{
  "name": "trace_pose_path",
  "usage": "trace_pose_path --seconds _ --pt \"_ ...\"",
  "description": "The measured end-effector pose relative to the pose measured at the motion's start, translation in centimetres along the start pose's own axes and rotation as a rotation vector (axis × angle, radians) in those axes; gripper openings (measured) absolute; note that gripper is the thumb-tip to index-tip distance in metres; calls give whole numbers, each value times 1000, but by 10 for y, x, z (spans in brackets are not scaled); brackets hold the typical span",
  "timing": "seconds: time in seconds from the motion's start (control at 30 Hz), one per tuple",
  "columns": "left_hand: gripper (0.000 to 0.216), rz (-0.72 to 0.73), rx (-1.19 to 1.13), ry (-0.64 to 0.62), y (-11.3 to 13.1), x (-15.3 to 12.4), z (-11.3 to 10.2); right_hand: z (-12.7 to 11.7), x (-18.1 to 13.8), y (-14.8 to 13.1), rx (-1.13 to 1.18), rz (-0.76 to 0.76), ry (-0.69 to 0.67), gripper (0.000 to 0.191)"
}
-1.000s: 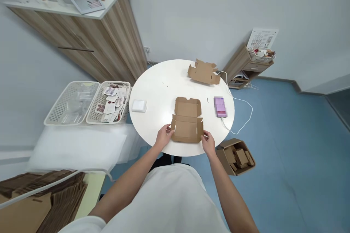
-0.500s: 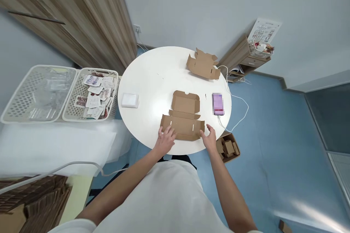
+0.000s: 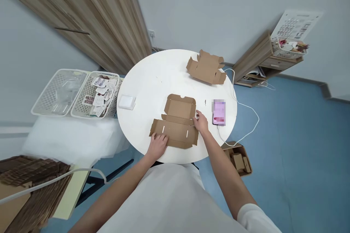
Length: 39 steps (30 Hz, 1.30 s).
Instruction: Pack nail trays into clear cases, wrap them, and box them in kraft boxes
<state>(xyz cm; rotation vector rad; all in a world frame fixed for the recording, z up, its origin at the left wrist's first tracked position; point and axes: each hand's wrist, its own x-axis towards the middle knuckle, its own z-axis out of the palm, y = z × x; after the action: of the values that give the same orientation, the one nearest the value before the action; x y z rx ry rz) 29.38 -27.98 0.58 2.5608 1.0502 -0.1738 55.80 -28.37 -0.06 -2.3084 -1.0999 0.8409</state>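
Note:
An unfolded brown cardboard box [image 3: 175,131] lies flat on the white round table [image 3: 142,76] in front of me, its lid panel away from me and two slots in its near panel. My left hand [image 3: 158,146] rests on the near left part of this box, fingers stretched over its edge. At the right side, by the fold between the panels, my right hand [image 3: 201,122] has thumb and fingers around a small side flap. A second, partly folded cardboard box [image 3: 206,67] stands at the table's far right.
A phone [image 3: 218,112] with a white cable lies on the right. On the left sits a stack of white sheets or packets [image 3: 127,102]. Beyond it are a basket of printed cards [image 3: 95,111] and a basket of clear plastic [image 3: 49,107]. A carton [image 3: 240,160] stands on the floor.
My right hand has moved up from the near right corner to the side flap by the fold. My left hand has shifted to the near left edge. The flat box has turned slightly.

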Motion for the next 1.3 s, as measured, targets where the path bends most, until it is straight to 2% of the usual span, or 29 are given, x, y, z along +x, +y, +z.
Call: trace_pose_path --seconds 0.23,0.37,0.43,0.57,0.67,0.8,0.9,1.0,1.07,1.13,1.17,1.2,1.27,1.3 --pt "48 -108 -27 -7 21 16 4 3 26 -9 46 -39 -72 49" --pt "61 -134 -63 -6 25 20 3 9 40 -17 -32 43 -122 27" --pt "69 -156 -67 -25 24 21 3 12 41 -19 -56 60 -150 22" --pt "73 -177 -39 -57 20 24 4 12 30 -18 88 37 -193 21" --pt "80 -162 -20 -8 17 28 0 10 15 -15 157 48 -176 21" --pt "102 -136 40 64 13 38 -13 7 0 -13 82 39 -131 21" --pt "115 -99 88 17 11 49 -22 7 -6 -13 -4 -4 -135 22" --pt "119 -41 122 -27 8 57 -25 7 -13 -14 -100 20 -122 27" --pt "118 -11 133 -23 7 60 -24 7 -23 -16 -158 36 -36 30" --pt "118 7 132 -6 5 60 -22 8 -36 -19 -232 -40 118 36" --pt "118 15 128 0 4 59 -21 8 -44 -21 -277 -117 189 45" --pt "117 23 125 2 3 59 -20 10 -51 -22 -329 -228 202 56" --pt "115 42 125 0 2 59 -19 15 -65 -24 -438 -438 70 77" --pt "113 52 127 -3 2 58 -20 19 -71 -23 -490 -496 6 84"
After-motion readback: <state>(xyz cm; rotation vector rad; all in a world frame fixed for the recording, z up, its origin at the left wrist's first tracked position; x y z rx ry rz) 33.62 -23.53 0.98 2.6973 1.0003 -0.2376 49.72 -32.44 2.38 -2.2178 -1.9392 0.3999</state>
